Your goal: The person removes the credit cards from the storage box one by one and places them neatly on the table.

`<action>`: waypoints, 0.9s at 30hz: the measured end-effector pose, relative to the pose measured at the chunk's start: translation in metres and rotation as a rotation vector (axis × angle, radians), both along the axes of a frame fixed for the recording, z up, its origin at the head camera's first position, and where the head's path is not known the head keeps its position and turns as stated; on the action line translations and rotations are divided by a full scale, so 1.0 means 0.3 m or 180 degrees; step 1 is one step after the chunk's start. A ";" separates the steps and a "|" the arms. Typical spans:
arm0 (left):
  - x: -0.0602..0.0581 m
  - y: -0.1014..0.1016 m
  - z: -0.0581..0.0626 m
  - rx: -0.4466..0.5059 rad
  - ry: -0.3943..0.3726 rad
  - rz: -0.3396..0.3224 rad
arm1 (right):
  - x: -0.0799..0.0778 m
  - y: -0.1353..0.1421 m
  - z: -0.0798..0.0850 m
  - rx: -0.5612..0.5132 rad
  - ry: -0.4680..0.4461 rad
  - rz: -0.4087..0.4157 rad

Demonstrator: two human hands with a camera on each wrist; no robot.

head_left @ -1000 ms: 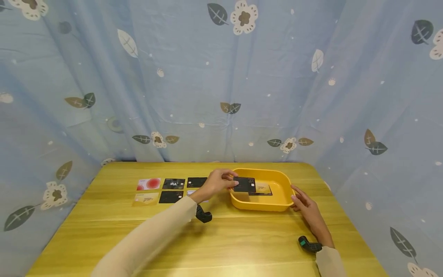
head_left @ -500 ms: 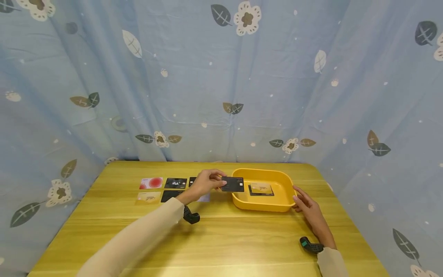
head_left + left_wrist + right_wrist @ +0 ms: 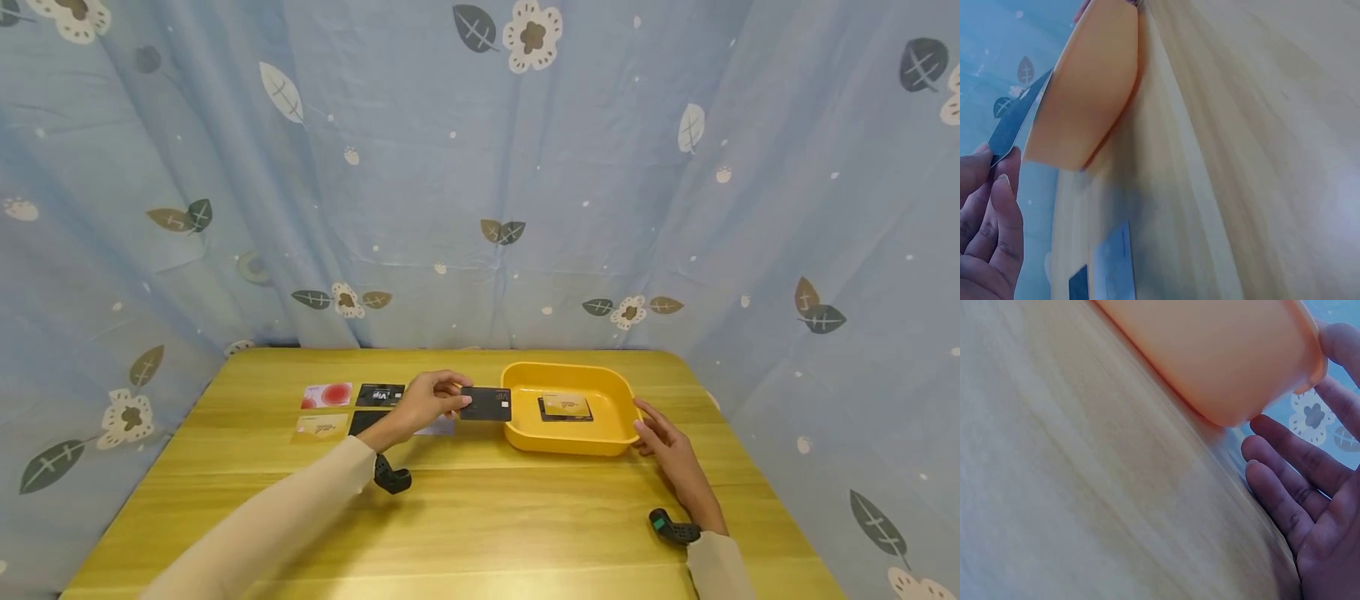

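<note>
My left hand [image 3: 426, 404] pinches a black VIP card [image 3: 487, 404] between thumb and fingertips, level with the left rim of a yellow tray [image 3: 568, 444]. In the left wrist view, the card [image 3: 1019, 119] tilts up beside the tray's outer wall [image 3: 1088, 81]. My right hand [image 3: 667, 450] touches the tray's right end. The right wrist view has its thumb at the rim, with the other fingers extended loosely beside the tray wall [image 3: 1235, 356]. A gold card [image 3: 566, 404] lies on top of a black card [image 3: 555, 417] inside the tray.
Left of the tray lie more cards in two rows: a pink-red card [image 3: 327, 395], a black Vip card [image 3: 380, 395], a gold card [image 3: 319, 427], a black card [image 3: 366, 422] and a pale card [image 3: 438, 427]. My left arm partly covers them. A blue curtain [image 3: 420, 183] hangs behind the table.
My left hand has carried the black VIP card leftward from over the tray to its left rim, uncovering the gold card inside. My right hand stays at the tray's right end.
</note>
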State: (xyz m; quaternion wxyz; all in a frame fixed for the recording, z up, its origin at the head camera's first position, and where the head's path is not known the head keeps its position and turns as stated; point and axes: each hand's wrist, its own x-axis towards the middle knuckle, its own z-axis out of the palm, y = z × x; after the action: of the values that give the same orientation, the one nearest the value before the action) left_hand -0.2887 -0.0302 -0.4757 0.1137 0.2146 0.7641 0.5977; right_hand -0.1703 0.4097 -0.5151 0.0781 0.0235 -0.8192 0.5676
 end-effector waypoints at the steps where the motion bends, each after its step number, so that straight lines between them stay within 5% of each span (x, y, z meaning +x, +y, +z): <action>1: 0.001 -0.010 -0.002 -0.0024 0.0020 0.0014 | -0.001 0.001 0.000 -0.0002 0.0008 -0.0003; 13: 0.041 -0.157 -0.012 -0.0276 0.0047 0.0205 | -0.010 0.004 0.004 -0.0028 0.0041 -0.0025; 21: 0.061 -0.258 -0.048 -0.0181 -0.0002 0.0267 | -0.006 0.000 0.005 0.0011 0.0006 -0.0030; 27: 0.093 -0.339 -0.066 -0.0208 -0.0039 0.0336 | -0.029 0.021 -0.048 0.0020 -0.0028 -0.0066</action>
State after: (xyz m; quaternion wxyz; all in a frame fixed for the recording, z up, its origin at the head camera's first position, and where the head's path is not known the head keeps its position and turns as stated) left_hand -0.2608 -0.1319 -0.4954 0.0936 0.1664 0.7927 0.5789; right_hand -0.1789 0.4160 -0.5296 0.0803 0.0127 -0.8216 0.5643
